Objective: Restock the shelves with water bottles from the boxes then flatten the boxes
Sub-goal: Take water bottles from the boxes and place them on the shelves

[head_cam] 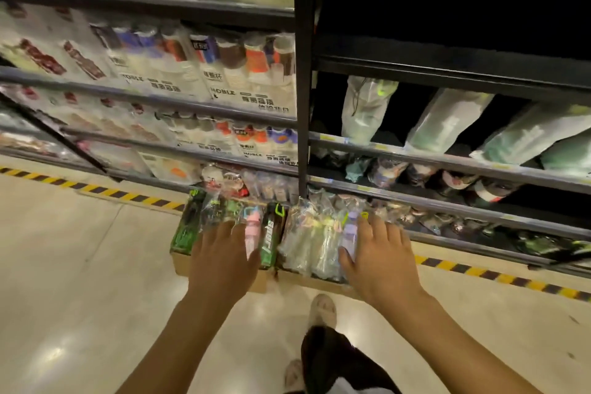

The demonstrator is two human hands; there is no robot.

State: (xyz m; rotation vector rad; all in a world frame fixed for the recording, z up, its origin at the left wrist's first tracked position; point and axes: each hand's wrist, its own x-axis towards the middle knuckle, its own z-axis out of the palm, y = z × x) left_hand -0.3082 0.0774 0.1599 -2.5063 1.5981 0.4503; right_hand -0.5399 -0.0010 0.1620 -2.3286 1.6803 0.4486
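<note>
Two cardboard boxes stand side by side on the floor against the shelves. The left box [220,272] holds plastic-wrapped bottles in green, black and pink [251,227]. The right box [319,281] holds clear wrapped bottles [303,240] and a lilac one [350,227]. My left hand [224,253] hovers over the left box with fingers spread, above the wrapped bottles. My right hand [380,253] reaches over the right box, fingers spread beside the lilac bottle. Neither hand visibly grips anything.
Dark metal shelves [303,73] rise ahead: the left bay is packed with boxed cups, the right bay [447,125] has bagged bottles with gaps between them. A yellow-black floor stripe [479,272] runs along the shelf base. My feet [323,310] stand just behind the boxes.
</note>
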